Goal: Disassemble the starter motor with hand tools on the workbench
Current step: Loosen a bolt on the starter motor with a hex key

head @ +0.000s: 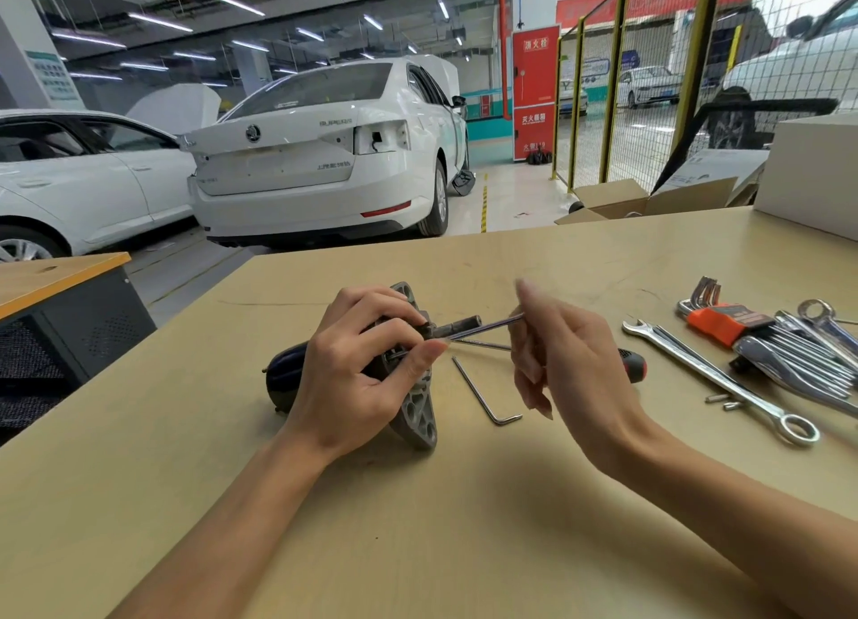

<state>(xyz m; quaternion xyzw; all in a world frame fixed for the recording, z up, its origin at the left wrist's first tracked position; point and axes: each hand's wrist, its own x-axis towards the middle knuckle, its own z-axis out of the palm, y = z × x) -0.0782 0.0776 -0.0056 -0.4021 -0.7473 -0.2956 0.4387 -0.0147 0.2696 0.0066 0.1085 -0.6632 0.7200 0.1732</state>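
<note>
Starter motor (297, 377) on desk (464, 525), left of centre, under left hand (357, 381).
Left hand grips the motor, fingers curled over its front. Right hand (566, 367) blurred, fingers loosely extended; probably holds the screwdriver (487, 326). Orange holder (724, 323) carries hex keys. Cardboard box (617, 200), contents unseen.

Bright, even light from ceiling strip lamps (160, 21) at 11 o'clock. Soft, faint shadows under both forearms on the workbench (464, 525). Glare on the chrome wrenches (789, 358) at 3 o'clock. Motion blur across the right hand (571, 363). Strong wide-angle bending toward the edges, slight softness throughout.
</note>
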